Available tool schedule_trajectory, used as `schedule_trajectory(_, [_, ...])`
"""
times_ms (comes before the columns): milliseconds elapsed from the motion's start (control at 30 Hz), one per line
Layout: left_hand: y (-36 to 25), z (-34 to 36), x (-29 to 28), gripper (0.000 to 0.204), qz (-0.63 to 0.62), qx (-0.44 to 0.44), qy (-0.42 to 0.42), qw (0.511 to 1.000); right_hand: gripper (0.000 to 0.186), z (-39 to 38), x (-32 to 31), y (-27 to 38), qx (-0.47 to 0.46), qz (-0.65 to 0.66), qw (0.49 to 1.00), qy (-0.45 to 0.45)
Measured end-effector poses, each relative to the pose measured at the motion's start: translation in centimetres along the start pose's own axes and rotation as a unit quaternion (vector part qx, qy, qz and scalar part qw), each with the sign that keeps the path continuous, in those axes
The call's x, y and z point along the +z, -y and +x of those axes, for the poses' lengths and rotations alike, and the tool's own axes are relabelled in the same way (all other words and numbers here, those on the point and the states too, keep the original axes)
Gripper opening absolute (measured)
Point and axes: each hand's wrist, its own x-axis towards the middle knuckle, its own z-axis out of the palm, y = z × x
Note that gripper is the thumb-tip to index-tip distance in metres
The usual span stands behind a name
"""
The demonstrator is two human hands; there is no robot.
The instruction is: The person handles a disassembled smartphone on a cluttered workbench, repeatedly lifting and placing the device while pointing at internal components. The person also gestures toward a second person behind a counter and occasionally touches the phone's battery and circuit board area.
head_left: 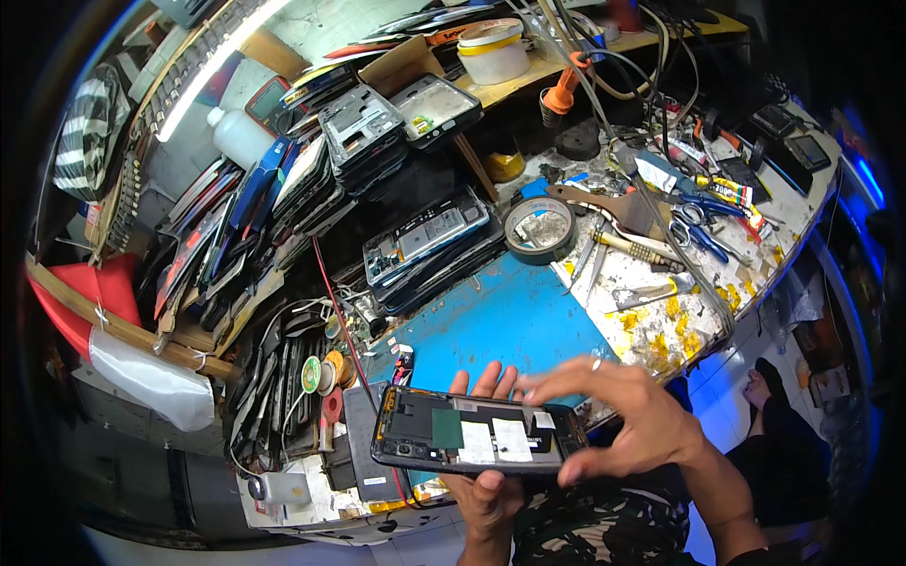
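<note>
An opened smartphone (481,436), its back cover off, lies across my left hand (486,500) above the near edge of the bench. Inside it show white stickers, a dark green patch and the camera lenses at the left end. My left hand supports it from below, fingers past its far edge and thumb at its near edge. My right hand (642,415), with a ring on one finger, spans the phone's right end. Its thumb is at the near right corner and its curved fingers reach over the far edge. A blue work mat (500,311) lies beyond.
Stacked phone parts (425,245) stand behind the mat, beside a roll of tape (540,229). Pliers (698,226), a brush (618,208) and tubes clutter the right side. Solder spools (326,374) and a small bottle (278,488) sit at the left. Cables hang over the bench.
</note>
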Motion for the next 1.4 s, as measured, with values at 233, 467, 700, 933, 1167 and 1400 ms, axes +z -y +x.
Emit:
schedule_trajectory(233, [0.6,-0.6,0.7,0.129,0.028,0.045,-0.035,0.998,0.027,-0.3,1.4,0.5,-0.063,-0.017,0.998,0.009])
schedule_trajectory(467, [0.7,-0.7,0.4,0.13,0.024,0.075,-0.046,0.996,0.032,-0.7,1.7,0.6,-0.013,0.08,0.996,-0.044])
schedule_trajectory(700, [0.6,-1.5,0.7,0.131,0.076,0.072,-0.056,0.993,0.052,0.7,3.2,0.2,-0.131,-0.012,0.991,0.041])
schedule_trajectory(933, [0.7,-1.5,0.5,0.13,0.088,0.062,-0.027,0.994,0.042,2.0,3.0,-0.9,-0.122,0.039,0.986,0.103])
schedule_trajectory(1167, [0.9,-1.6,0.6,0.131,0.065,0.051,-0.033,0.996,0.033,2.4,2.8,-1.4,-0.124,0.036,0.989,0.078])
schedule_trajectory(1400, [0.8,-1.8,0.6,0.129,0.053,0.038,-0.03,0.997,0.035,2.7,2.8,-2.2,-0.129,0.033,0.989,0.063])
